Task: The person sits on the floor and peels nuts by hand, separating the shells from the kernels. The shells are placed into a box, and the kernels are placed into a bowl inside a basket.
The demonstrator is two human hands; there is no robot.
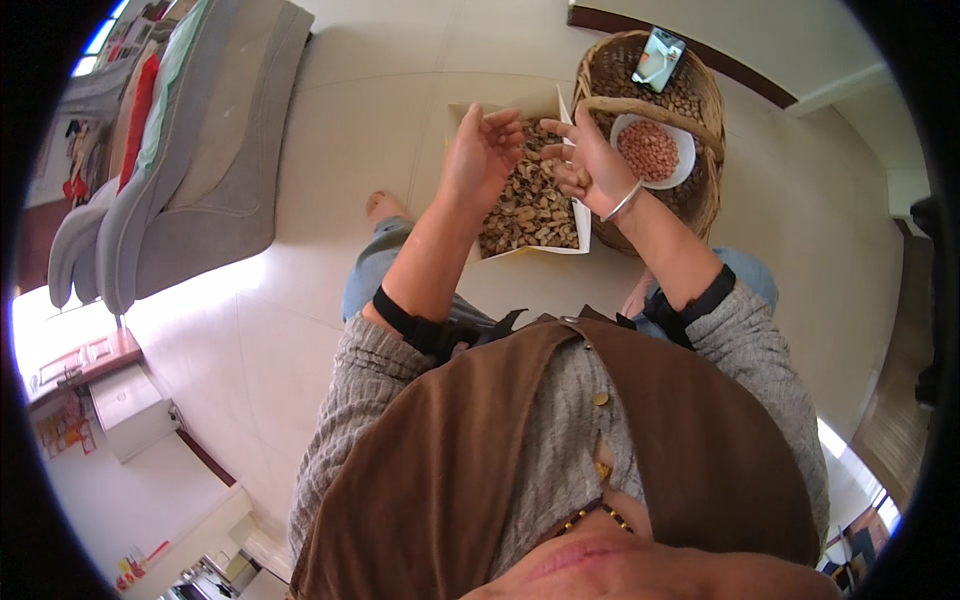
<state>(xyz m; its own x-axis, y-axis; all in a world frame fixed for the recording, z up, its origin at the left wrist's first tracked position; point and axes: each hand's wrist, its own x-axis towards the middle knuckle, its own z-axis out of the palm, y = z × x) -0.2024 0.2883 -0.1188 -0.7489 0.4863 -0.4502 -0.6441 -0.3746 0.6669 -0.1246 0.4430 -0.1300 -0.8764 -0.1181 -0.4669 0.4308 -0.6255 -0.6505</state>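
My left hand (pixel 484 154) is raised over the left part of a paper-like box (pixel 583 225) of peanut shells (pixel 536 202), palm turned inward, fingers loosely curled and apart, with nothing seen in it. Opposite it, my right hand (pixel 589 161), with a silver bangle at the wrist, hangs between the box and a wicker basket (pixel 716 180). Its upper fingers are spread; whether a small tan thing at its curled lower fingers is a peanut or a fingertip I cannot tell. A white bowl (pixel 686 166) of shelled pink peanuts (pixel 646 150) sits in the basket, beside the basket's handle.
Unshelled peanuts (pixel 686 105) lie in the basket, and a lit phone (pixel 660 58) leans at its far end. The box and basket stand on a tiled floor (pixel 360 112) between my legs. A grey sofa (pixel 225 150) is on the left, a wall (pixel 750 30) beyond the basket.
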